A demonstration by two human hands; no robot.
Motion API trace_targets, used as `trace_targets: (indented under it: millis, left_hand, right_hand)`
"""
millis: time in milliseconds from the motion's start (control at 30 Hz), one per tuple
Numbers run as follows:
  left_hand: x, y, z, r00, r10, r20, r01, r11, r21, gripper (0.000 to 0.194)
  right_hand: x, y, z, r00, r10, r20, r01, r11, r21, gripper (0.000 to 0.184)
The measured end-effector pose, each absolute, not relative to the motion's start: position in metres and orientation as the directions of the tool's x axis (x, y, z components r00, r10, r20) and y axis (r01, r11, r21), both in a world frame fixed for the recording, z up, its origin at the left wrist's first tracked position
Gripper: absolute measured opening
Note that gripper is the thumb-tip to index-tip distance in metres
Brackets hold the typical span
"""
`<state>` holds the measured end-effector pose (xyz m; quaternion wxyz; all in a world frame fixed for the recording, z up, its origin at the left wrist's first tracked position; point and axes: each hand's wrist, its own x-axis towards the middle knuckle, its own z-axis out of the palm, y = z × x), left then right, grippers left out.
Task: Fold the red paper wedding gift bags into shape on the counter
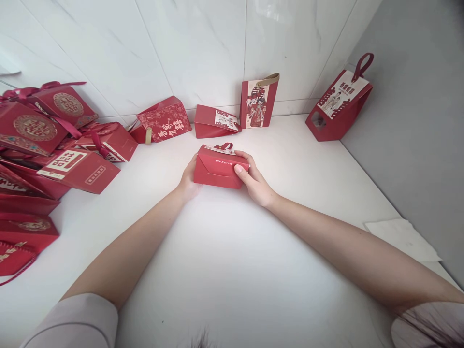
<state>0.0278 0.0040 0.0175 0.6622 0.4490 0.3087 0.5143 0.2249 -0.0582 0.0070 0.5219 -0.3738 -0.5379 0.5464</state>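
Between my two hands is a red gift box, tilted so that its folded bottom faces me and its strap handle points away. My left hand grips the box's left end, with most of its fingers hidden behind it. On the right end, my right hand is closed around the box, thumb on the near face and fingers over the top. Just beyond stand a small red box lying on its side and an upright red box with a printed couple and a tan strap.
Many red boxes with ribbons are piled along the left. A floral red box leans near the tiled wall. Another strapped box stands in the right corner by a grey panel. White paper lies at the right edge.
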Motion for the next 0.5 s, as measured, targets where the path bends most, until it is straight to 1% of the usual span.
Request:
trace_targets:
  millis: [233,500]
  left_hand:
    - [0.0276,0.0025,0.0207,0.275,0.96,0.054,-0.303,0.033,0.952,0.057]
    - [0.0299,0.0005,0.0252,0.274,0.96,0.052,-0.295,0.033,0.955,0.047]
  right_hand:
    - [0.2245,-0.0583,0.0078,-0.176,0.975,0.138,-0.161,0.109,-0.981,0.075]
    - [0.2245,-0.0576,0.0062,-0.171,0.975,0.141,-0.158,0.114,-0.981,0.077]
